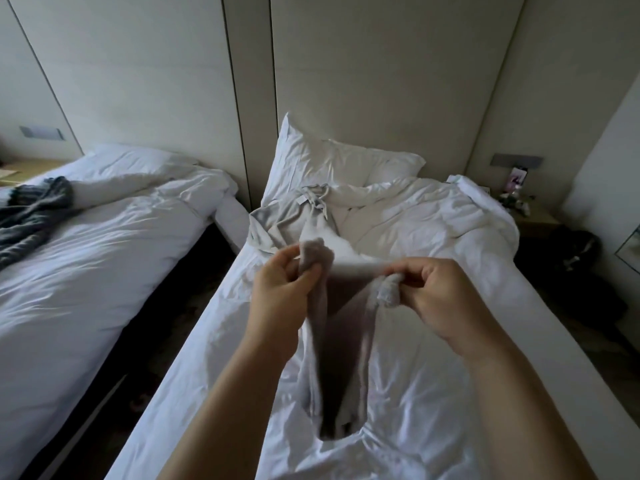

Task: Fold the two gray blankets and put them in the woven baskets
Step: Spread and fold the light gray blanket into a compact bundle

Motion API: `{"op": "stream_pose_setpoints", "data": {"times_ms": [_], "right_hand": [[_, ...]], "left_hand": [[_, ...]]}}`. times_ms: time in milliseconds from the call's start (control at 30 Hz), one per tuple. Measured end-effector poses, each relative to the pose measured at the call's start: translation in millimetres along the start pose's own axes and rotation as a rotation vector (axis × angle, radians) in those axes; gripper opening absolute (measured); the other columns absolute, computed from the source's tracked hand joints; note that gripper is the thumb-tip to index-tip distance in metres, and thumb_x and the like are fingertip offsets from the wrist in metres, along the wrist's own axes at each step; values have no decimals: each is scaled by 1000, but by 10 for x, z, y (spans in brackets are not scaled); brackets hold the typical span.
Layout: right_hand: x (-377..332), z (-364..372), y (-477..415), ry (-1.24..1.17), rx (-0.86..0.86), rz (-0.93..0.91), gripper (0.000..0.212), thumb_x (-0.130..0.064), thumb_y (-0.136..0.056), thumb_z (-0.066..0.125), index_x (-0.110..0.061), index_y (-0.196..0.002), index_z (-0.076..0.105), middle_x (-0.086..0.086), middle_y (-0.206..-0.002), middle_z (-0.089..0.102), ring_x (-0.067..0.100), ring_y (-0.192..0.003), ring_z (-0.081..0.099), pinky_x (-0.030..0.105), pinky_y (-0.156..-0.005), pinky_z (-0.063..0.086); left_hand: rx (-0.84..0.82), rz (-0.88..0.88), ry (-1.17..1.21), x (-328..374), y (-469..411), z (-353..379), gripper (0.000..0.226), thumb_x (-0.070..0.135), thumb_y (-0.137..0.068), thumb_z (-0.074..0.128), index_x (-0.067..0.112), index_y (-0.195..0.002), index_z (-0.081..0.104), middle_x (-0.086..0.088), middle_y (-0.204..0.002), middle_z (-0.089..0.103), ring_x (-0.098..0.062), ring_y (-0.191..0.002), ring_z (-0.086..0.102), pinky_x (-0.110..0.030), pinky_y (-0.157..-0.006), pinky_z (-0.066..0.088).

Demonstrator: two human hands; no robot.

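A light gray blanket (341, 344) hangs between my two hands above the right bed (433, 393), its lower end drooping onto the white sheet. My left hand (280, 292) grips one bunched corner of it. My right hand (436, 292) pinches the other corner, and the top edge is stretched between the two. A second, darker gray blanket (33, 216) lies crumpled on the left bed (104, 258). No woven basket is in view.
A pale gray garment (287, 220) lies near the white pillow (332, 161) on the right bed, beside a rumpled white duvet (433, 216). A dark gap of floor (145, 341) separates the beds. A nightstand with small items (519, 199) and a dark bag (575, 251) stand at the right.
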State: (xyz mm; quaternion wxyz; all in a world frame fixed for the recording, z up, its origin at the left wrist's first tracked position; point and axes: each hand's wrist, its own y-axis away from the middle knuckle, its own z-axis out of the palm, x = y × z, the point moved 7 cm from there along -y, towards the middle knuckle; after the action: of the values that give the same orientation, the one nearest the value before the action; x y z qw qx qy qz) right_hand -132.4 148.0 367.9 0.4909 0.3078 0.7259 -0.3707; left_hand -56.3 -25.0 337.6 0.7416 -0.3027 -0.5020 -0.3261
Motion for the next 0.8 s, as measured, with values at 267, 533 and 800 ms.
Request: {"op": "stream_pose_setpoints", "data": {"times_ms": [267, 533, 800], "right_hand": [[-110, 108, 6, -8, -199, -71, 15, 1, -77, 70, -13, -73, 66, -1, -82, 69, 5, -80, 63, 18, -75, 48], [-3, 220, -56, -59, -200, 119, 12, -23, -78, 63, -11, -78, 65, 2, -67, 58, 14, -65, 53, 29, -58, 40], [-23, 316, -54, -206, -290, 73, 11, -26, -76, 58, -16, -75, 62, 3, -68, 56, 15, -65, 52, 26, -56, 40]], "left_hand": [[-35, -32, -144, -38, 88, 206, 16, 14, -93, 59, 17, -84, 73, -5, -73, 66, -14, -70, 59, -22, -61, 50], [-127, -3, -203, 48, 228, 389, 17, 15, -90, 62, 26, -83, 74, 0, -76, 74, -6, -70, 69, -15, -59, 50], [-136, -76, -178, 14, 248, 388, 17, 16, -84, 60, 17, -93, 74, -8, -84, 75, -26, -87, 72, -44, -82, 58]]}}
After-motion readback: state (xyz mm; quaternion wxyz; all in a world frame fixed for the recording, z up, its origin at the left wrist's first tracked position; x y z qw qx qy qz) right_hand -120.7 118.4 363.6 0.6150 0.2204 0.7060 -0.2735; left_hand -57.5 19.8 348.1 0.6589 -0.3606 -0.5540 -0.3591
